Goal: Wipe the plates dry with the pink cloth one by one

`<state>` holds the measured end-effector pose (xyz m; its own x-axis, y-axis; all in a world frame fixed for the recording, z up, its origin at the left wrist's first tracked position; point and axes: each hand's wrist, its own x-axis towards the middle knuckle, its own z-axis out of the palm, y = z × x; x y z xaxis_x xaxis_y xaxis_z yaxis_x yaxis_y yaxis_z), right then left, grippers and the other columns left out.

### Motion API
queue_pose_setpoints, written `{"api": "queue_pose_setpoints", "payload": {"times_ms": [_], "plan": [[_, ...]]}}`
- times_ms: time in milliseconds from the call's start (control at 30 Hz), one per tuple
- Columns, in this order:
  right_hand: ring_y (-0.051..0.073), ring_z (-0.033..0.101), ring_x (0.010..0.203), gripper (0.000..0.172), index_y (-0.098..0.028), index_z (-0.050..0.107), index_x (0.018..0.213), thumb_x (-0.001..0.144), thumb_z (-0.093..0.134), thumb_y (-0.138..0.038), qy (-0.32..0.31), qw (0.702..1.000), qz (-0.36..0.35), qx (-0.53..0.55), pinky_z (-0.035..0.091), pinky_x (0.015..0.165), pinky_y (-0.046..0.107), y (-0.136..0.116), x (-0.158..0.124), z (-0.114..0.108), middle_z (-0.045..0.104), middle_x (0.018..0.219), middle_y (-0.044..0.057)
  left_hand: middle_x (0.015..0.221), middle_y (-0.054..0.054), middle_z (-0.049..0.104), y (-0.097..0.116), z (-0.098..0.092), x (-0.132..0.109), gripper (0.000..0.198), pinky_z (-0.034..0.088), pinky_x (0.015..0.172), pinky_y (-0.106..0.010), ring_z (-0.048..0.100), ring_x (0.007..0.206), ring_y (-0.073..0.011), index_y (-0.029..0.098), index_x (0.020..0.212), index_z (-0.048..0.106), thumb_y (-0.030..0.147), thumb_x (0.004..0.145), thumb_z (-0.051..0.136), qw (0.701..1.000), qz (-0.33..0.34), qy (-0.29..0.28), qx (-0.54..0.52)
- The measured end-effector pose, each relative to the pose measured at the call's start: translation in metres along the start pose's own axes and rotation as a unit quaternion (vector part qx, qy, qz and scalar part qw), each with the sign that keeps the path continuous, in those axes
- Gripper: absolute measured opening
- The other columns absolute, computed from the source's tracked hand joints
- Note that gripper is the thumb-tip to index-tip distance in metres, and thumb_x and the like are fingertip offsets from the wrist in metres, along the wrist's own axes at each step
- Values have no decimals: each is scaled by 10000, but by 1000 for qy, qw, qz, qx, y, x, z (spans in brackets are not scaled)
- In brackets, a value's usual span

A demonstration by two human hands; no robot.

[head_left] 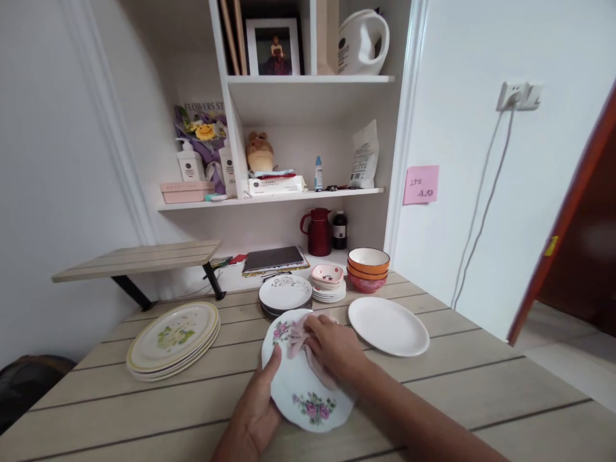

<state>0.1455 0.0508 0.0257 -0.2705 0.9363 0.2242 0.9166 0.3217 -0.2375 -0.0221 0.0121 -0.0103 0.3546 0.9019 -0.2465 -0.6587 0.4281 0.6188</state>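
Plate (291, 385): while my left hand (257, 407) grips it, my right (337, 346) clutches cloth (297, 337), seemingly mid-wipe.
Stacks (176, 333): wiped or waiting, unclear.

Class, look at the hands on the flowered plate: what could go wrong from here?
1. The left grip holds the flowered plate by one side, thumb on top; pressure from the cloth under the right grip might tip or twist it loose.
2. The plate's far edge appears close to the stacked dark-rimmed plates; a forward slip could chip either, though this view cannot show the gap.
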Motion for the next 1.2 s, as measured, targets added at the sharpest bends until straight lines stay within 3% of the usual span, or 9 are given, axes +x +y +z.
{"api": "queue_pose_setpoints", "payload": {"times_ms": [167,333,467,633,800,933,1067,1200], "plan": [[229,615,788,196,-217,576,961,783,572,-298,-53,998,-23,14,316,594,277,15,-16,-13,681,895,68,1082,-173,705,0,0,1,633,442,961,-434,646,1045,-313,108,1360,449,393,823,627,1000,-19,1,-1],[151,587,725,320,-266,583,976,680,694,-318,-115,977,-144,109,323,589,230,-7,-37,-9,664,825,-34,979,-159,736,1,2,-2,583,502,865,-418,680,954,-314,96,1275,545,458,822,603,998,-56,-4,5],[166,559,867,366,-288,566,1072,722,669,-278,-53,968,-198,145,376,704,248,-25,-34,5,606,1023,-9,884,-130,750,-1,3,-3,565,527,798,-381,703,866,-290,131,1233,589,507,811,595,998,-62,2,16],[211,509,1032,431,-305,577,1122,712,696,-248,46,980,-155,113,378,859,314,-6,-16,-2,505,1186,31,1027,-152,724,-1,6,-1,636,460,927,-419,672,981,-295,135,1330,492,512,825,572,999,-24,-37,-11],[194,556,913,304,-287,576,1099,797,604,-260,93,993,-26,73,398,718,280,16,-10,-9,528,1140,35,1127,-166,689,0,5,-3,703,396,997,-434,632,1068,-310,143,1375,432,545,813,563,999,-39,-32,-8],[217,558,897,357,-258,509,1216,859,506,-261,116,990,3,76,403,682,299,11,-7,-3,506,1169,81,1078,-160,709,-1,6,-4,680,412,978,-408,646,1041,-297,132,1361,444,479,803,621,1000,-6,-4,16],[221,543,984,455,-283,492,1281,833,530,-211,101,989,-66,87,411,793,318,-8,-4,3,516,1179,73,1017,-142,728,-3,8,-5,602,449,926,-398,676,964,-288,140,1315,493,316,777,698,997,43,29,50],[199,537,992,315,-275,587,1124,823,540,-196,68,969,-195,135,391,843,310,-27,-7,10,577,1098,40,1010,-139,729,-6,5,-5,575,470,897,-385,684,938,-281,136,1266,537,299,749,729,997,60,13,43]]}}
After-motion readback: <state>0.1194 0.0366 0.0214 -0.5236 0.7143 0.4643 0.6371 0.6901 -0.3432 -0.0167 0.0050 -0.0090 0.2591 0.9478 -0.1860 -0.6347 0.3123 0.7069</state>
